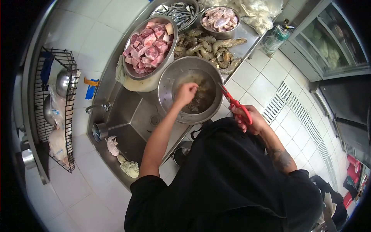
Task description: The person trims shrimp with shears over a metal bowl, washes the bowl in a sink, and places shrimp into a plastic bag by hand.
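Left grip (pixel 187 94) bunches, its contents unclear, over bowled shrimp (pixel 201 102); many whole shrimp (pixel 222 58) lie beyond; right grip (pixel 255 119) clasps scissors (pixel 235 103).

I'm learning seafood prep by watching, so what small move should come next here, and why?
Probably lift one shrimp from the metal bowl toward the red scissors. The left hand is over the murky water, fingers curled; the right hand holds the scissors near the rim, blades toward the bowl. Whether the left fingers hold one, I can't tell.
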{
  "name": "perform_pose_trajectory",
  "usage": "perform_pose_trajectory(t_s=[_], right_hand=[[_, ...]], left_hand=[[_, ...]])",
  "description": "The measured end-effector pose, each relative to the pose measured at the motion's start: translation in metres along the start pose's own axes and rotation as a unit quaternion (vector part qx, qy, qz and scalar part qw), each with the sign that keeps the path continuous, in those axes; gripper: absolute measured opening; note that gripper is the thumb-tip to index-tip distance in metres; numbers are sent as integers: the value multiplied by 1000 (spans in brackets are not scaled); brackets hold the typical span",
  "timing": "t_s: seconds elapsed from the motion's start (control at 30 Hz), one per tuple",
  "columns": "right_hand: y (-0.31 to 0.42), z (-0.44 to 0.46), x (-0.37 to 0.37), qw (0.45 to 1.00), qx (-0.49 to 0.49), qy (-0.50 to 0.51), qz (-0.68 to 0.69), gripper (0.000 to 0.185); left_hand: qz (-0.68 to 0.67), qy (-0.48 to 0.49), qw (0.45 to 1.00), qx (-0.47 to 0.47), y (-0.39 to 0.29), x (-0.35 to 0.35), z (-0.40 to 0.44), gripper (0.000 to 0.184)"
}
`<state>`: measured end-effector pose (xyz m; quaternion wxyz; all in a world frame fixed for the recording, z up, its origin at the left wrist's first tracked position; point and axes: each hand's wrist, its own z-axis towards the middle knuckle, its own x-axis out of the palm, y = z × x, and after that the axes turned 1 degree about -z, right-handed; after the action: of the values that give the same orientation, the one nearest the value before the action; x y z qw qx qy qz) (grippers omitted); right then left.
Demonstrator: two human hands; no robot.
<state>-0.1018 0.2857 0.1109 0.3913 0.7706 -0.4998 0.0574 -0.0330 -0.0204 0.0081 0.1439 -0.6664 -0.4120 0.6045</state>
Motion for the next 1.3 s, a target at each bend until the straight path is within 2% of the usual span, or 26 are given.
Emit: perform_pose_trajectory(t_s=[0.07, 0.13, 0.17, 0.23, 0.33, 0.37, 0.43, 0.47, 0.53, 0.57, 0.6, 0.67, 0.83, 0.9, 1.0, 1.07, 1.13, 1.23, 1.3], right_hand=[[-1, 1, 0, 1000, 3, 2, -9, 26], [0, 1, 1, 1000, 3, 6, -7, 26], [1, 1, 2, 1000, 6, 9, -5, 26], [3, 1, 2, 1000, 2, 12, -8, 27], [5, 2, 3, 1000, 1, 14, -20, 27], [6, 3, 2, 1000, 3, 7, -26, 27], [8, 3, 1, 1000, -2, 7, -27, 26], [8, 3, 0, 1000, -7, 7, -25, 26], [8, 4, 1, 1000, -9, 1, -28, 26], [9, 5, 2, 999, -10, -2, -34, 25], [8, 6, 3, 999, -8, 1, -36, 25], [8, 10, 6, 999, 3, 8, -48, 27], [8, 18, 13, 995, -4, 25, -98, 31], [5, 19, 14, 993, -4, 31, -110, 32], [3, 21, 17, 993, 1, 34, -116, 32], [2, 21, 18, 992, 9, 24, -125, 33], [1, 20, 18, 992, 11, 24, -121, 34], [-3, 21, 16, 993, 15, 25, -114, 36], [-3, 19, 16, 994, 16, 22, -108, 36]], left_hand=[[11, 41, 994, 103, -1, 25, -2, 19], [140, 59, 955, 253, 2, 43, 1, 24], [139, 59, 955, 254, 3, 50, 2, 24], [378, 104, 895, 210, -4, 56, 1, 25], [411, 137, 876, 211, -5, 53, 8, 25], [411, 135, 877, 210, -4, 49, 8, 25], [246, 88, 950, 172, -12, 29, 4, 35], [247, 90, 949, 175, -12, 21, 5, 35], [62, 22, 996, 63, -11, 5, 3, 33], [53, -21, 996, 65, -12, -5, 0, 27], [53, -24, 996, 61, -11, -14, -4, 27], [168, -119, 970, 133, -5, -32, -11, 25], [218, -112, 967, 73, 24, -35, -26, 26], [137, -116, 984, 4, 35, -28, -30, 24], [160, -160, 973, 46, 55, -23, -32, 21], [136, -143, 980, 27, 71, -23, -31, 20], [113, -125, 986, 8, 67, -26, -30, 20], [106, -146, 983, -9, 49, -37, -38, 18], [37, -188, 982, 0, 32, -52, -45, 18]])
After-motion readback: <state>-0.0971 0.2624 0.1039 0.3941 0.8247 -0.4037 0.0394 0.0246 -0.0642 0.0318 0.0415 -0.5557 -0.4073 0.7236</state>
